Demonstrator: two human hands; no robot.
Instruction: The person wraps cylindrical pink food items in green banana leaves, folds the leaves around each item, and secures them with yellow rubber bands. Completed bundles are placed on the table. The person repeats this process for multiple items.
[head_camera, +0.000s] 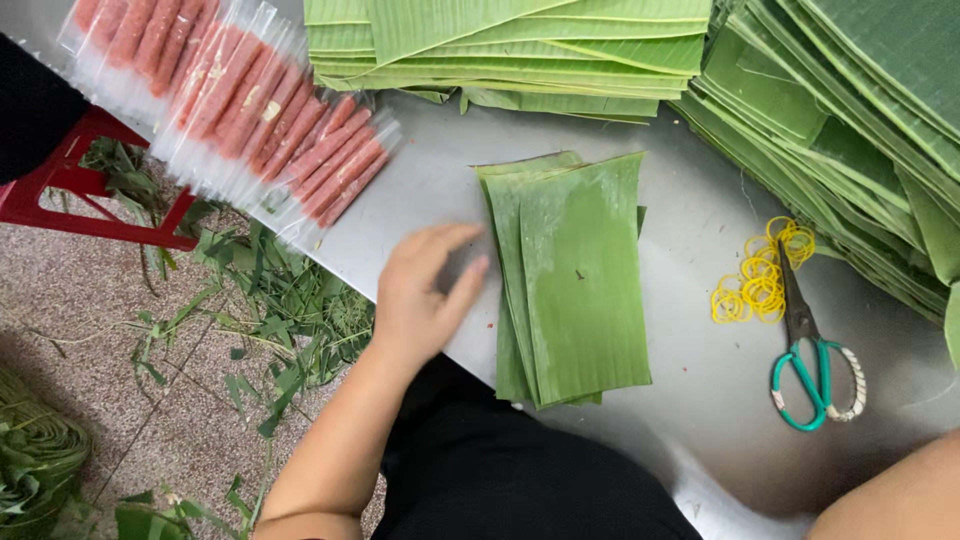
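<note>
Steel tabletop (690, 400) fills my view, with leaf scraps (270, 300) strewn over the speckled floor at nine o'clock. My left hand (425, 295) lies open, palm down, fingers loosely spread, its fingertips (478, 268) at the left edge of a small stack of cut banana leaves (575, 280); whether they touch it I cannot tell. That stack sits at the table's centre, at three o'clock from the hand. Only my right forearm (890, 495) shows at five o'clock; the hand is cut off, so its state is unknown to me. Green-handled scissors (810, 360) and yellow rubber bands (760, 275) lie at three o'clock of the stack. Clear packs of pink sausages (250, 100) overhang the table edge at eleven o'clock. Larger leaf piles (520, 45) run off-frame at twelve and two o'clock.
</note>
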